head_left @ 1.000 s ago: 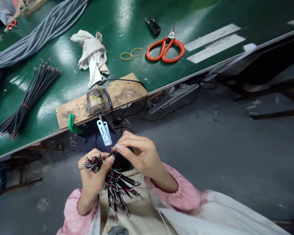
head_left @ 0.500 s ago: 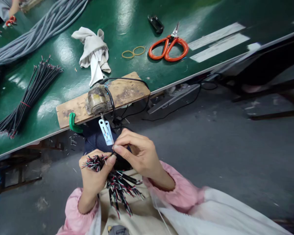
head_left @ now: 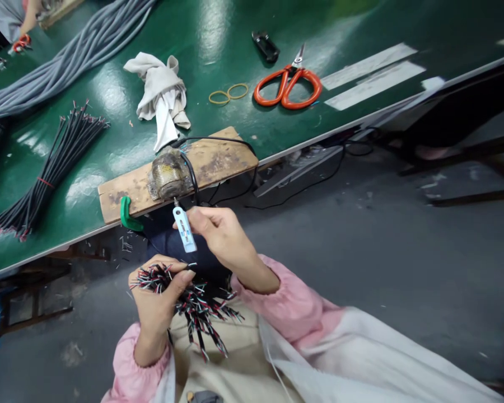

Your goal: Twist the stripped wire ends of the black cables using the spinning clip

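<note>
My left hand (head_left: 159, 296) is closed around a bundle of black cables (head_left: 204, 310) whose ends show red, white and green wires. One cable end sticks out past its thumb and forefinger. Just above, my right hand (head_left: 218, 229) pinches a light blue clothespin (head_left: 185, 230) near its upper end, and the clothespin's legs are pressed together. The clothespin sits on the thin shaft of a small motor (head_left: 168, 174) taped onto a wooden board (head_left: 222, 159). A gap separates the cable end from the clothespin's lower tip.
A green clamp (head_left: 128, 215) grips the board at the edge of the green table (head_left: 218, 33). On the table lie orange-handled scissors (head_left: 288, 87), rubber bands (head_left: 229, 94), a black tool (head_left: 265, 46), a cloth (head_left: 162, 92), a tied cable bundle (head_left: 52, 168) and grey cables (head_left: 75, 56).
My right hand has moved up from the cable end to the clothespin and squeezed its spread legs together. My left hand still holds the bundle, shifted slightly left.
</note>
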A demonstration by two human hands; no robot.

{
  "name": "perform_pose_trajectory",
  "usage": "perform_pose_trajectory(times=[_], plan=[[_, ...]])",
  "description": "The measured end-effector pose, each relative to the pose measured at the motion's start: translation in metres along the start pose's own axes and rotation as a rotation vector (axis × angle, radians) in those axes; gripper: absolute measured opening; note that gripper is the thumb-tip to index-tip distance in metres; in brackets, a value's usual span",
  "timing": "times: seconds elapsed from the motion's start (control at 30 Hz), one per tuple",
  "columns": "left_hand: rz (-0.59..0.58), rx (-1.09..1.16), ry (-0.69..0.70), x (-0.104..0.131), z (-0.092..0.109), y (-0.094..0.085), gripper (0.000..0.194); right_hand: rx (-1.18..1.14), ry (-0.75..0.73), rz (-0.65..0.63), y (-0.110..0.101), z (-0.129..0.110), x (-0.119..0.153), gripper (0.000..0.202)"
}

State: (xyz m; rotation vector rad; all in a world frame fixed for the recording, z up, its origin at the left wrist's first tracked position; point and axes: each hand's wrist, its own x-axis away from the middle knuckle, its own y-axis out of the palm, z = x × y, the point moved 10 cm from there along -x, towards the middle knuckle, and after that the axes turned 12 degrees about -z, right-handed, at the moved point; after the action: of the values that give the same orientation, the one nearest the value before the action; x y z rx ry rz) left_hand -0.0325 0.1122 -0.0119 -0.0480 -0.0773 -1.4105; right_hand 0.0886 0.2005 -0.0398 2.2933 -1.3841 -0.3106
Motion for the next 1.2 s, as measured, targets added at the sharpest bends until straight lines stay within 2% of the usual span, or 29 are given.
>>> perform_pose_trajectory(times=[0.13, 0.27, 0.37, 0.5, 0.6, 0.7, 0.83, 0.93, 1.0, 1.13, 1.2], plan=[[0.017, 0.043, -0.057, -0.004, -0.009, 0.001, 0.014, -0.151, 0.075, -0.135, 0.019, 0.001, -0.008, 0.055], [0.009, 0.056, -0.1, -0.005, -0.017, 0.003, 0.012, -0.347, 0.163, -0.168, 0.028, 0.018, -0.006, 0.054], [0.006, 0.051, -0.103, -0.005, -0.016, 0.004, 0.012, -0.394, 0.178, -0.133, 0.024, 0.03, -0.004, 0.059], [-0.014, 0.025, -0.103, -0.004, -0.013, 0.004, 0.012, -0.401, 0.143, -0.034, 0.004, 0.042, 0.002, 0.06], [-0.041, 0.017, -0.105, 0.0, -0.015, 0.003, 0.013, -0.241, 0.062, 0.044, -0.015, 0.033, 0.016, 0.048], [-0.131, 0.005, -0.134, 0.003, -0.02, 0.009, 0.023, 0.056, -0.076, 0.066, -0.023, 0.001, 0.034, 0.027], [-0.331, -0.071, -0.171, 0.005, -0.022, 0.03, 0.043, 0.413, -0.327, -0.029, -0.002, -0.05, 0.054, 0.013], [-0.395, -0.147, -0.156, 0.003, -0.016, 0.042, 0.056, 0.564, -0.415, -0.134, 0.019, -0.067, 0.06, 0.012], [-0.356, -0.185, -0.13, 0.001, -0.01, 0.042, 0.052, 0.598, -0.416, -0.137, 0.021, -0.068, 0.06, 0.015], [-0.162, -0.199, -0.073, 0.001, -0.002, 0.023, 0.024, 0.56, -0.343, -0.065, 0.008, -0.057, 0.057, 0.02], [-0.138, -0.21, -0.048, 0.002, -0.001, 0.018, 0.019, 0.515, -0.301, -0.057, 0.004, -0.049, 0.056, 0.021]])
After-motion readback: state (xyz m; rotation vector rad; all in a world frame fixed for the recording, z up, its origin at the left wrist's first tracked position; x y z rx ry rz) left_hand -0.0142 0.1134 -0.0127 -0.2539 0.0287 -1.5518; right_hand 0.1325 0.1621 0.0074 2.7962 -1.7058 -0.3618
